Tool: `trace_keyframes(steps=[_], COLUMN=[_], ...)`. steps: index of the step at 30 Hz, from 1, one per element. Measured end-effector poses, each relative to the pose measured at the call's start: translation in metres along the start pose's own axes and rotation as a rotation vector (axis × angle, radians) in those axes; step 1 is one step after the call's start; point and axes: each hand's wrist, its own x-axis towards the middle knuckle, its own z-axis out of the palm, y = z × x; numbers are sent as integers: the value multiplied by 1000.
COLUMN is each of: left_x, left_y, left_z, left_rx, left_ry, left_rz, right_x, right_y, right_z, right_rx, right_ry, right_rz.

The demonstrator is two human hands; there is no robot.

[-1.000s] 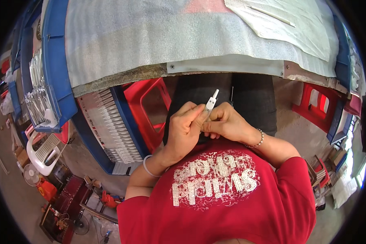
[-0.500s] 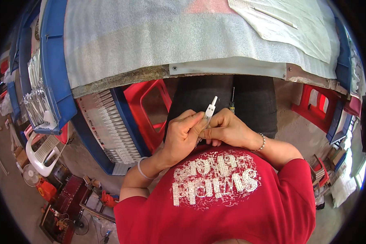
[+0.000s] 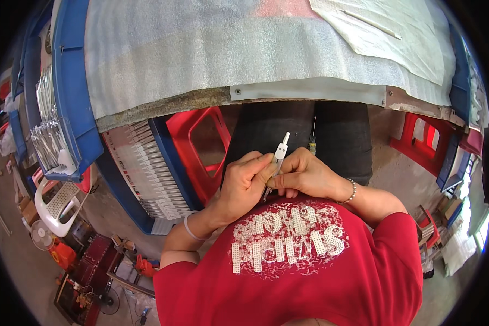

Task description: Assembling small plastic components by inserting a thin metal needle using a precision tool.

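My left hand (image 3: 248, 176) pinches a drawing compass (image 3: 282, 149) with a white tapered head and thin metal legs. Its head points up and away from me, and the leg tips come out below my fingers near my shirt. From the other side, the closed fingers of my right hand (image 3: 304, 173) grip the compass legs; part of them is hidden by both hands. Just beyond my right hand, a small screwdriver (image 3: 312, 144) with a yellowish handle lies on my dark trousers, its shaft pointing away.
A foam-covered table (image 3: 201, 60) spans the far side, with a white cloth (image 3: 402, 51) and a thin rod on it. Left stand blue bins (image 3: 73, 98) of silvery pieces and a tray of compass-like pieces (image 3: 152, 174). Red stools (image 3: 193, 146) show beneath the table.
The compass has tilted slightly more upright, and more of its legs shows between my hands. Both hands stay nearly in place.
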Motion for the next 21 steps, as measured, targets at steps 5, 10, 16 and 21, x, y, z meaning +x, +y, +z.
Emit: trace_keyframes(steps=[5, 10, 16, 21], left_x=[-1, 12, 22, 19], left_y=[1, -8, -40, -56], left_z=[-2, -13, -19, -17], left_rx=[1, -233, -1162, -1307], left_ry=[-22, -228, -467, -462], left_rz=[-14, -206, -441, -373], right_x=[0, 5, 12, -16], right_y=[1, 4, 6, 2], right_z=[0, -7, -10, -15], right_rx=[0, 22, 283, -213], right_ry=[-12, -45, -123, 312], right_rz=[22, 30, -18, -120])
